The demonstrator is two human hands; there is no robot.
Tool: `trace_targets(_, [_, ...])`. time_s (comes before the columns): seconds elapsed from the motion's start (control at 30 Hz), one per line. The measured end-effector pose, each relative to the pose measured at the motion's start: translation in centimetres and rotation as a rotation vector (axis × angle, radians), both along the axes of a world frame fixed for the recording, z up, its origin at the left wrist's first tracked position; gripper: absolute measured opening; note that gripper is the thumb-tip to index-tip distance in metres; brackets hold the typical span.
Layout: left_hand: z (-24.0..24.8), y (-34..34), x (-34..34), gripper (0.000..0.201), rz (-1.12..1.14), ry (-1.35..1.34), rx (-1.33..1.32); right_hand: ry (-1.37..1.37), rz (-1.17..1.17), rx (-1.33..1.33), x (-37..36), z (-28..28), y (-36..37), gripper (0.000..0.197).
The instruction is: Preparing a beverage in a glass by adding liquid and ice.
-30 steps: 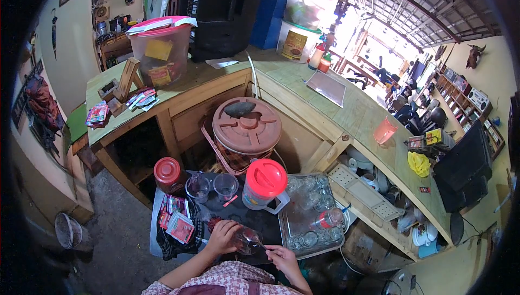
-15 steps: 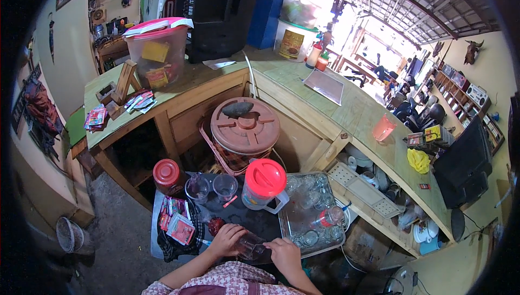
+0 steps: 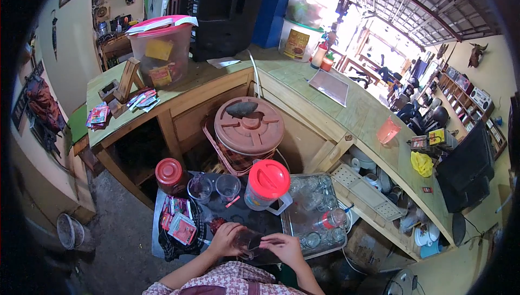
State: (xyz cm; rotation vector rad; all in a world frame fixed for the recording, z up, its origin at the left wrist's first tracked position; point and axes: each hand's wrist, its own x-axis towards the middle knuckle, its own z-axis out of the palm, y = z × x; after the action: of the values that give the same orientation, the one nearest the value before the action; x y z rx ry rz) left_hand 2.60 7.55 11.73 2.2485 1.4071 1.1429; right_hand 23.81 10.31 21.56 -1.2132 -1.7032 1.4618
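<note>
My left hand (image 3: pixel 227 240) is wrapped round a clear see-through container (image 3: pixel 250 242), tilted above the front edge of the dark tabletop (image 3: pixel 271 220). At the container's right side the fingers of my right hand (image 3: pixel 284 247) are pinched together; what they hold, if anything, is too small to make out. Just beyond my left hand lies a small dark-red item (image 3: pixel 217 224). Two clear plastic cups (image 3: pixel 227 185) stand farther back, beside a clear pitcher with a red lid (image 3: pixel 267 182). Colourful sachets (image 3: pixel 182 229) lie in a black basket (image 3: pixel 165 241) to the left.
On the right a metal tray (image 3: pixel 288 224) holds several upturned glasses (image 3: pixel 311 197). A red-lidded jar (image 3: pixel 170 172) stands at the back left. Behind the table is a large lidded cooler (image 3: pixel 250 127), with a wooden counter (image 3: pixel 303 97) curving round it.
The container has turned a little in my left hand, and its opening shows more. My right fingers have shifted slightly up and left along it. The whole view has moved slightly.
</note>
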Motion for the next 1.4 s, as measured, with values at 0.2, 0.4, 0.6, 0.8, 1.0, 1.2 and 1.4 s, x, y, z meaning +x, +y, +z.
trace_targets(0.2, [2.1, 0.2, 1.3, 0.075, -0.006, -0.192, -0.130, 0.172, -0.109, -0.096, -0.4, -0.5, 2.1, 0.020])
trace_targets(0.4, [3.7, -0.1, 1.9, 0.078, -0.084, -0.270, -0.239, 0.109, -0.039, -0.073, -0.7, 0.2, 2.9, 0.020])
trace_targets(0.6, [5.3, -0.2, 1.7, 0.087, -0.190, -0.436, -0.384, 0.244, -0.108, -0.112, -1.2, 3.5, 4.3, 0.022])
trace_targets(0.8, [4.9, -0.5, 1.8, 0.085, -0.558, -1.017, -0.739, 0.223, 0.003, -0.177, -2.2, 6.0, 6.5, 0.027])
trace_targets(1.0, [1.6, -1.2, 1.1, 0.091, -0.591, -0.956, -0.801, 0.244, 0.142, -0.242, -4.3, 5.7, 6.3, 0.030])
trace_targets(1.2, [1.9, -1.0, 1.1, 0.088, -0.958, -1.514, -1.221, 0.276, 0.135, -0.285, -4.0, 6.2, 7.6, 0.030])
trace_targets(1.4, [1.4, -1.6, 0.9, 0.085, -1.003, -1.458, -1.372, 0.328, 0.256, -0.198, -3.6, 5.7, 8.5, 0.029])
